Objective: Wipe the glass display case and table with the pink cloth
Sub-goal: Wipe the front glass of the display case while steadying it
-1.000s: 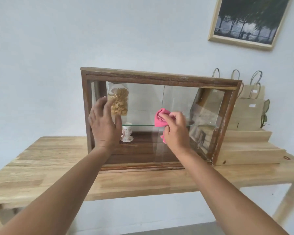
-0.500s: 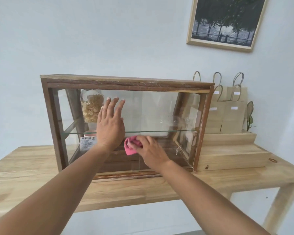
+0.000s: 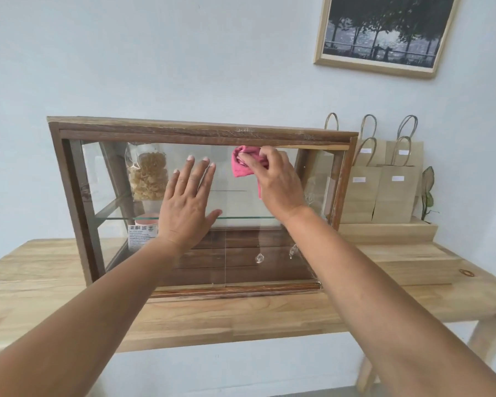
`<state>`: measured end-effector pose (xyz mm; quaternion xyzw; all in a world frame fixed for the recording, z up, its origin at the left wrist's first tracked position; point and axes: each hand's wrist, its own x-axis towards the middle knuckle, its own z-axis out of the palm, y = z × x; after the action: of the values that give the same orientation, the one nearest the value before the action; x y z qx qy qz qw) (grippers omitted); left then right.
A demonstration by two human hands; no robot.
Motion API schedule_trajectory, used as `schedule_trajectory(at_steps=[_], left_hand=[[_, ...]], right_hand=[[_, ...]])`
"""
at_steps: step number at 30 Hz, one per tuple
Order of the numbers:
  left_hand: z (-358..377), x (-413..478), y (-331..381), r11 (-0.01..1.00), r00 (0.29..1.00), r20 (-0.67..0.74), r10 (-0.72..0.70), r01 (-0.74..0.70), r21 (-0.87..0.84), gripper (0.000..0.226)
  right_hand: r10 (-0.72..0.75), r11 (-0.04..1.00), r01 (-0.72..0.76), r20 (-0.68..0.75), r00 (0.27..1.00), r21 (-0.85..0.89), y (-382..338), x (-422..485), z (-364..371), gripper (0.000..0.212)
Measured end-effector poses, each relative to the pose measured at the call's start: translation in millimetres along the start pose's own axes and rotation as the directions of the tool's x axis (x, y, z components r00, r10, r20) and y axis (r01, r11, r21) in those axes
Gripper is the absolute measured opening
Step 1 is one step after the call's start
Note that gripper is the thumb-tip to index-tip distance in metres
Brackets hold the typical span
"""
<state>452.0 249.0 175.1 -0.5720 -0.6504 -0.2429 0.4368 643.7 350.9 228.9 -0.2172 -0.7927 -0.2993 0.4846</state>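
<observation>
A glass display case (image 3: 69, 179) with a dark wooden frame stands on a light wooden table (image 3: 40, 285). My right hand (image 3: 278, 181) holds a bunched pink cloth (image 3: 242, 164) against the front glass, high up just under the top rail. My left hand (image 3: 188, 207) lies flat with spread fingers on the front glass near the middle, over the glass shelf. Inside the case, a clear bag of dried food (image 3: 146, 173) stands at the upper left, and a labelled packet (image 3: 142, 234) sits below it.
Several brown paper bags (image 3: 384, 193) stand on a stepped wooden riser (image 3: 390, 233) right of the case, with a small plant (image 3: 427, 190) beside them. A framed picture (image 3: 384, 32) hangs on the wall above. The table's right leg (image 3: 487, 336) shows below.
My right hand has carried the pink cloth from the lower middle of the glass up and to the right, under the top rail. My left hand stays flat on the glass.
</observation>
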Motion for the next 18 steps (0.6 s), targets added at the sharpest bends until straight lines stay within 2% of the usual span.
schedule_trajectory(at_steps=[3,6,8,12,16,18], left_hand=[[5,-2,6,1.000,0.999,0.041,0.009,-0.010,0.027,0.104],[11,-4,12,1.000,0.999,0.048,-0.025,0.025,0.008,0.097],[13,-4,16,0.998,0.998,0.033,-0.059,0.060,-0.022,0.091],[19,-10,22,0.997,0.997,0.025,-0.078,0.078,-0.026,0.090],[27,-23,25,0.993,0.993,0.018,-0.113,0.114,-0.040,0.093],[33,-34,28,0.988,0.989,0.034,-0.144,0.146,-0.051,0.095]], right_hand=[[0.051,0.998,-0.052,-0.034,0.998,-0.032,37,-10,-10,0.049],[0.044,0.994,-0.048,-0.050,0.998,-0.095,62,-22,-17,0.050],[0.091,0.989,-0.098,-0.067,0.994,-0.109,77,-32,-23,0.052],[0.236,0.969,-0.240,-0.087,0.968,-0.051,95,-53,-33,0.056],[0.272,0.962,-0.273,-0.068,0.960,-0.004,91,-72,-25,0.069],[0.277,0.960,-0.276,-0.010,0.961,0.043,85,-102,-16,0.075]])
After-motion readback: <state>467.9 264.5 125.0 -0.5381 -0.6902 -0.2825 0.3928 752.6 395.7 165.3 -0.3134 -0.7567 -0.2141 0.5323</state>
